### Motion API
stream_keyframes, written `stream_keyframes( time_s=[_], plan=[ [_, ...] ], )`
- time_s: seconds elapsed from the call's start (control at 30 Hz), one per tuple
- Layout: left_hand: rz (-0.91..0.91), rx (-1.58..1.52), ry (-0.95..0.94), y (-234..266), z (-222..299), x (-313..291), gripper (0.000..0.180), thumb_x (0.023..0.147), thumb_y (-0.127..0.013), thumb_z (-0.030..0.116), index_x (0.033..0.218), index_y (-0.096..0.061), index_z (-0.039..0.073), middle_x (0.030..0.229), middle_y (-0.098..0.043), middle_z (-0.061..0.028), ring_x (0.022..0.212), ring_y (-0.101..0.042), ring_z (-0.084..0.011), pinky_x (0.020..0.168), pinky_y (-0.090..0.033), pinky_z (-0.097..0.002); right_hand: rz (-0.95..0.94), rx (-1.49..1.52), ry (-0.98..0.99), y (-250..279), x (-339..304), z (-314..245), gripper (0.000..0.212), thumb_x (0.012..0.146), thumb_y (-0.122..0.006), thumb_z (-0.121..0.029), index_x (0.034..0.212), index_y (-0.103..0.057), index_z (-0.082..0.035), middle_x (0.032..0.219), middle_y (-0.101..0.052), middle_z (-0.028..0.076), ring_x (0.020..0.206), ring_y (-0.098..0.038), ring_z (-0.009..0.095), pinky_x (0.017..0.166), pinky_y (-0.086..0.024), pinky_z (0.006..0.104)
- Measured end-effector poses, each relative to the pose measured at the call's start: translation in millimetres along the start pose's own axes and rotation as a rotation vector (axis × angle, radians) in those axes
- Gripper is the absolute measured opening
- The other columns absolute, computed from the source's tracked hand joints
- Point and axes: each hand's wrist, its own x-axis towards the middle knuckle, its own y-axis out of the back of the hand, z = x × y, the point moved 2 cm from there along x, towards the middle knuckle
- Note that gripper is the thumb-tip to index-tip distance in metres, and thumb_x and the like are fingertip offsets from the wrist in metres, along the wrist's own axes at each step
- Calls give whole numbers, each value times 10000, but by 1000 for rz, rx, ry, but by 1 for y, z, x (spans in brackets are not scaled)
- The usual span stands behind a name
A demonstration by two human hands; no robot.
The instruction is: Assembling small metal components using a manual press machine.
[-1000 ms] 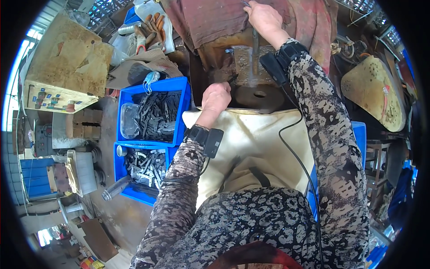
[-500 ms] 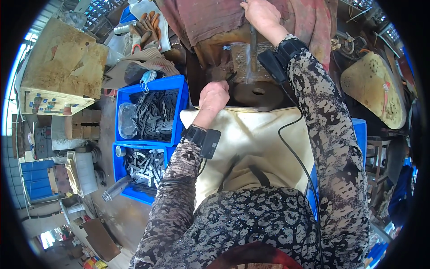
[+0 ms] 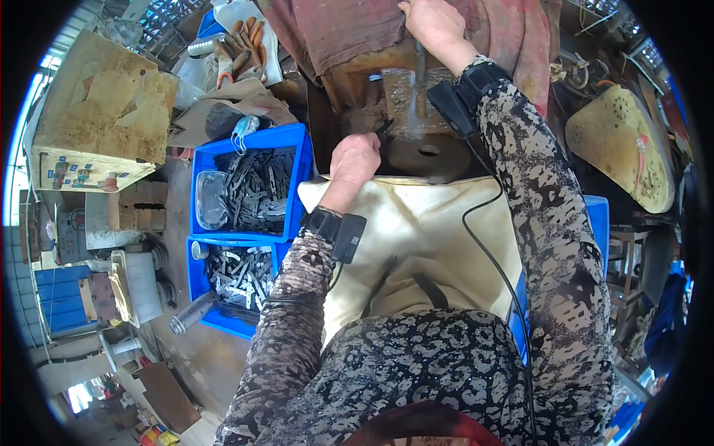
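My left hand (image 3: 355, 159) is closed, and a thin dark piece (image 3: 384, 126) sticks out past its fingers toward the machine. Just right of it lies a dark round disc (image 3: 405, 157) with a central hole. Behind the disc stands a wet, brownish metal block (image 3: 401, 97) with a whitish streak down it. Higher up, my right hand (image 3: 437, 28) is closed in front of a reddish cloth (image 3: 357, 37); what its fingers grip is hidden. An upright rod (image 3: 421, 70) shows below that hand. A cream apron (image 3: 446, 223) spreads over my lap, its far edge by the disc.
At left, a blue bin (image 3: 303, 178) holds many dark flat metal strips and a clear plastic tub (image 3: 213, 201). A second blue bin (image 3: 223, 321) holds shinier strips. A control box (image 3: 104, 104) stands beyond; a yellowish panel (image 3: 621, 149) is at right. A black cable (image 3: 487, 249) hangs from my right wrist.
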Motion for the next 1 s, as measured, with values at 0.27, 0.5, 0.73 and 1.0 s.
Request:
stream_keyframes(
  time_s=[0.27, 0.5, 0.73, 1.0],
  plan=[
    [5, 11, -14, -1, -1, 1, 146, 801, -571, 121, 833, -713, 122, 874, -685, -134, 841, -651, -323, 774, -526, -399, 5, -5, -8, 1, 0, -1, 191, 861, -587, -256, 815, -603, -71, 698, -642, 147, 696, -650, 350, 617, -503, 482],
    [26, 2, 28, 2, -4, 1, 155, 797, -567, 125, 858, -709, 133, 908, -683, -134, 895, -643, -318, 806, -518, -401, 1, 65, 4, 1, 0, 2, 205, 868, -584, -259, 822, -608, -61, 712, -645, 164, 714, -647, 372, 639, -504, 490],
    [365, -192, -174, -7, -19, 5, 229, 764, -545, 4, 909, -705, 80, 947, -660, -159, 923, -624, -337, 824, -508, -406, -180, 180, -50, 27, -31, 5, 310, 942, -494, -358, 1001, -566, -63, 877, -639, 221, 895, -600, 428, 759, -462, 522],
    [450, -152, -304, -7, -21, 20, 343, 731, -573, -34, 1058, -660, 21, 934, -643, -181, 899, -625, -351, 781, -519, -410, -154, 485, -13, 106, -203, -18, 179, 848, -674, -192, 941, -589, -64, 765, -629, 166, 682, -623, 356, 581, -482, 392]
  ],
)
